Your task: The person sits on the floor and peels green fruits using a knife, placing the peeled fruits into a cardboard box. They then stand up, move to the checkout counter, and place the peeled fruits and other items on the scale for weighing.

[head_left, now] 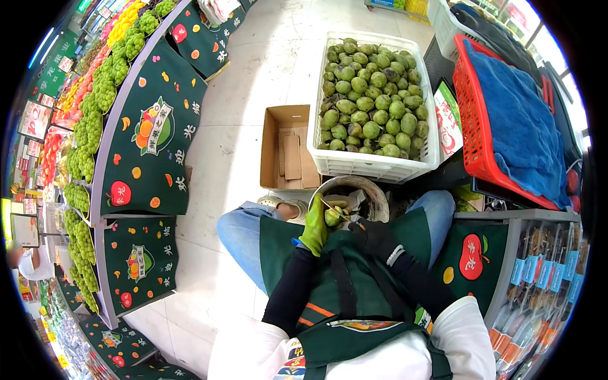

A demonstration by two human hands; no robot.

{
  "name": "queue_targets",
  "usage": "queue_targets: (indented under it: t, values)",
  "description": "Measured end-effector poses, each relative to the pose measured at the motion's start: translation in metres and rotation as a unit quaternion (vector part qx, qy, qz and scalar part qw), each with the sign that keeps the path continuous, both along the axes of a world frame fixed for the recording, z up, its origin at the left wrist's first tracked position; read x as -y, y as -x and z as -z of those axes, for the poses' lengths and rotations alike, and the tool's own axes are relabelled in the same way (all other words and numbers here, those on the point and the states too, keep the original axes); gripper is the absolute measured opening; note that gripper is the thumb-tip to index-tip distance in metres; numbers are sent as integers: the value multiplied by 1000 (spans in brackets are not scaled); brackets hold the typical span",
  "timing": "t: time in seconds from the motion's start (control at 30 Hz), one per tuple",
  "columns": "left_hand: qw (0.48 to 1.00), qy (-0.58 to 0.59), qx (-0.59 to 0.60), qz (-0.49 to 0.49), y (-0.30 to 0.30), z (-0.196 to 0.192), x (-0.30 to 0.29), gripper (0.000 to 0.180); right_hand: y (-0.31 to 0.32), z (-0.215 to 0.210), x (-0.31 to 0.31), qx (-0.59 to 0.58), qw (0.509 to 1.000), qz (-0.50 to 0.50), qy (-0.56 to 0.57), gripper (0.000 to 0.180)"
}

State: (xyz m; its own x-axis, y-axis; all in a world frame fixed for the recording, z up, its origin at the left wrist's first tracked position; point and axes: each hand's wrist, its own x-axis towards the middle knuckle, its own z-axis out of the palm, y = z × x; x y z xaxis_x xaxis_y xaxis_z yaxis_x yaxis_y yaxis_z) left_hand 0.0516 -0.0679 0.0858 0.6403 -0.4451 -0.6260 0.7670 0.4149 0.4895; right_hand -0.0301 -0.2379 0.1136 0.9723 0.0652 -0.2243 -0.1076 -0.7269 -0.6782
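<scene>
Peeling, we reckon, over the bucket (pixel 378 197) | left hand (pixel 313 228) holding a green fruit (pixel 332 217), right hand (pixel 370 237) grip: can't tell | next stroke wants it steady

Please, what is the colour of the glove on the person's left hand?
Bright yellow-green glove; the head view shows it best.

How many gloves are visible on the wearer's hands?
2: a green glove on the left hand, a black glove on the right hand; any layered underneath would be hidden.
</scene>
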Motion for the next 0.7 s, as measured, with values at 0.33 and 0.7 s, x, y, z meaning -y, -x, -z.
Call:
queue_targets:
  t: [0.33, 0.7]
  values:
    - [982, 25, 120, 145, 8, -20, 2, 64, -10, 0, 31, 19, 989, -133, -68, 38]
    - [990, 67, 53, 116, 11, -8, 2, 60, 11, 37, -7, 32, 984, 9, -173, 45]
